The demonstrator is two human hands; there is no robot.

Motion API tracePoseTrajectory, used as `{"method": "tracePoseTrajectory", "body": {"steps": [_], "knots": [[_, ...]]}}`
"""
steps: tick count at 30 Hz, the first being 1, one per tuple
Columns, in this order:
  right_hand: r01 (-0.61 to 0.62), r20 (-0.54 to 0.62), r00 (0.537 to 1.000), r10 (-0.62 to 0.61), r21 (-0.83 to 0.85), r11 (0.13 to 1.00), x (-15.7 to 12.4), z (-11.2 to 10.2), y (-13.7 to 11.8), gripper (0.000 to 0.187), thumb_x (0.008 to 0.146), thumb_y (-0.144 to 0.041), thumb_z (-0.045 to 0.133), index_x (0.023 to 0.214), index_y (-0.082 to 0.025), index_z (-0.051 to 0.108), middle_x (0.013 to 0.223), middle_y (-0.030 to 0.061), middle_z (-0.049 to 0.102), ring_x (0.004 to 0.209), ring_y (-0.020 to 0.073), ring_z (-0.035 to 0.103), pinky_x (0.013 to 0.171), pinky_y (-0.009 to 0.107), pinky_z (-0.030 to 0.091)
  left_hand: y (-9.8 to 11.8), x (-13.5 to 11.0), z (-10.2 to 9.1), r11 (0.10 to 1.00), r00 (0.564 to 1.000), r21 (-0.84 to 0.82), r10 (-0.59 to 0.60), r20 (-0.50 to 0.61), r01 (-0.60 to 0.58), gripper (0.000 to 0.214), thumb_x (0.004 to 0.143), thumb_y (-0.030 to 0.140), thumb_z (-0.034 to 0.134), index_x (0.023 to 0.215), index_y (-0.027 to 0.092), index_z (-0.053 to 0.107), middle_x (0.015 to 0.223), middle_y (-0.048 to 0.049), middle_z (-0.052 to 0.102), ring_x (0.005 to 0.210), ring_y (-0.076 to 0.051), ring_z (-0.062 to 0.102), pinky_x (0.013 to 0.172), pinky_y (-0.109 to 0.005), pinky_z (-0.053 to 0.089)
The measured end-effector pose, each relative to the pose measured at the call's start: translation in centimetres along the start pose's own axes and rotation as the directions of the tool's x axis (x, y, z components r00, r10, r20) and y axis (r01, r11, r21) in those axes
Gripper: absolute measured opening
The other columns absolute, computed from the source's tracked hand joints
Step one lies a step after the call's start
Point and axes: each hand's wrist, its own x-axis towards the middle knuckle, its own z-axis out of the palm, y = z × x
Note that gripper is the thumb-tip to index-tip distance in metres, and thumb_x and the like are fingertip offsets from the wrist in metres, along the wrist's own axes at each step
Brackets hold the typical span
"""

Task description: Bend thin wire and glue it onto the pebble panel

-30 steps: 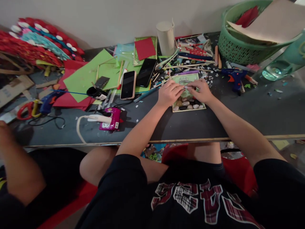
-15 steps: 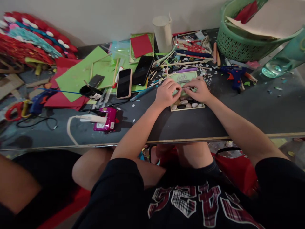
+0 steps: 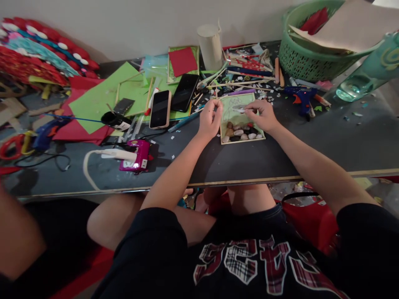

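Green framed card [image 3: 232, 114] lies under right hand [image 3: 263, 117], just beside left hand [image 3: 211, 119]

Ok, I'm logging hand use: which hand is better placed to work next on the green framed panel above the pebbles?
Probably the right hand: it pinches a small pale piece directly over the green wood-framed panel. The left hand is curled at the panel's left edge, beside the smooth rounded pebbles.

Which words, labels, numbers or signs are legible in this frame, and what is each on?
Black shirt: big plaid letters, upside down and cut off; no word can be read.
Pink device: white label, blurred.
Black cup: white label, too small.
Green bottle: pale swirl sign, no letters.
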Motion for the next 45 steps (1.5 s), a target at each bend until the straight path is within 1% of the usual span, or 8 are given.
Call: {"method": "tracePoseTrajectory", "body": {"steps": [7, 11, 15, 18, 28, 38, 41, 45], "knots": [[-0.06, 0.143, 0.988, 0.062, -0.018, 0.998, -0.2, 0.7, -1.0, 0.037, 0.089, -0.048, 0.058, 0.089, -0.018, 0.079, 0.081, 0.0073, 0.075, 0.075, 0.0218, 0.065, 0.076, 0.038, 0.052, -2.0, -0.5, -0.3, 0.999, 0.999, -0.007, -0.036, 0.032, 0.036, 0.066, 0.107, 0.06, 0.001, 0.118, 0.03, 0.058, 0.073, -0.0019, 0.06, 0.063, -0.017, 0.064, 0.073, -0.036, 0.057], [-0.087, 0.136, 0.987, 0.089, -0.019, 0.996, -0.7, 0.6, -1.5, 0.047, 0.094, -0.062, 0.057, 0.086, -0.02, 0.076, 0.076, 0.0059, 0.071, 0.073, 0.0218, 0.064, 0.076, 0.039, 0.054, -4.1, -0.2, 0.1, 0.994, 1.0, 0.11, 0.002, 0.029, -0.005, 0.054, 0.106, 0.066, 0.031, 0.109, 0.027, 0.069, 0.083, -0.0048, 0.071, 0.083, -0.022, 0.071, 0.087, -0.04, 0.058], [-0.091, 0.062, 0.994, 0.088, 0.054, 0.994, -1.1, 0.5, -1.1, 0.061, 0.091, -0.08, 0.053, 0.085, -0.022, 0.073, 0.072, 0.0036, 0.066, 0.068, 0.0195, 0.061, 0.072, 0.038, 0.054, -6.4, 0.2, 1.2, 0.979, 0.995, 0.188, 0.09, -0.052, -0.079, 0.043, 0.095, 0.063, 0.063, 0.114, 0.026, 0.075, 0.112, -0.0122, 0.076, 0.106, -0.03, 0.07, 0.099, -0.05, 0.058], [-0.133, -0.01, 0.991, 0.136, 0.143, 0.981, -1.2, 0.8, -0.5, 0.066, 0.088, -0.084, 0.054, 0.087, -0.022, 0.074, 0.069, 0.0024, 0.062, 0.063, 0.0163, 0.057, 0.063, 0.034, 0.049, -6.9, 0.1, 2.1, 0.98, 0.997, 0.185, 0.075, 0.001, -0.074, 0.032, 0.098, 0.048, 0.06, 0.115, 0.025, 0.076, 0.122, -0.0148, 0.075, 0.114, -0.032, 0.068, 0.103, -0.056, 0.057], [-0.15, -0.067, 0.984, 0.167, 0.208, 0.967, -1.3, 0.8, -1.1, 0.045, 0.089, -0.064, 0.063, 0.081, -0.021, 0.073, 0.065, 0.0005, 0.06, 0.06, 0.0151, 0.056, 0.058, 0.03, 0.045, -5.4, -1.2, 2.7, 0.949, 0.999, 0.311, 0.036, 0.031, -0.044, 0.035, 0.092, 0.02, 0.056, 0.124, 0.019, 0.069, 0.13, -0.0192, 0.068, 0.123, -0.038, 0.061, 0.108, -0.062, 0.054], [-0.105, -0.159, 0.978, 0.134, 0.182, 0.978, -1.3, 1.1, -1.7, 0.03, 0.088, -0.045, 0.061, 0.08, -0.02, 0.074, 0.066, 0.0007, 0.062, 0.062, 0.0147, 0.057, 0.064, 0.03, 0.045, 0.1, -0.3, -0.8, 0.925, 0.948, 0.38, -0.148, 0.283, 0.031, 0.029, 0.087, 0.022, 0.066, 0.115, 0.022, 0.076, 0.113, -0.0116, 0.064, 0.114, -0.031, 0.065, 0.106, -0.048, 0.056], [-0.103, -0.171, 0.976, 0.136, 0.188, 0.977, -1.2, 1.1, -1.6, 0.029, 0.087, -0.043, 0.062, 0.08, -0.019, 0.076, 0.065, 0.0002, 0.062, 0.061, 0.0136, 0.055, 0.064, 0.029, 0.044, 1.4, 0.1, -1.2, 0.908, 0.94, 0.4, -0.237, 0.245, 0.124, 0.025, 0.093, 0.021, 0.059, 0.112, 0.02, 0.076, 0.115, -0.0122, 0.067, 0.118, -0.03, 0.064, 0.111, -0.047, 0.053], [-0.116, -0.194, 0.969, 0.15, 0.176, 0.977, -1.1, 1.1, -1.1, 0.03, 0.088, -0.045, 0.062, 0.079, -0.02, 0.076, 0.065, 0.0001, 0.062, 0.06, 0.0135, 0.055, 0.063, 0.029, 0.043, 1.1, 0.3, -1.0, 0.915, 0.962, 0.374, -0.222, 0.157, 0.15, 0.027, 0.098, 0.019, 0.052, 0.113, 0.019, 0.075, 0.124, -0.0136, 0.069, 0.121, -0.03, 0.064, 0.113, -0.045, 0.051]]}}
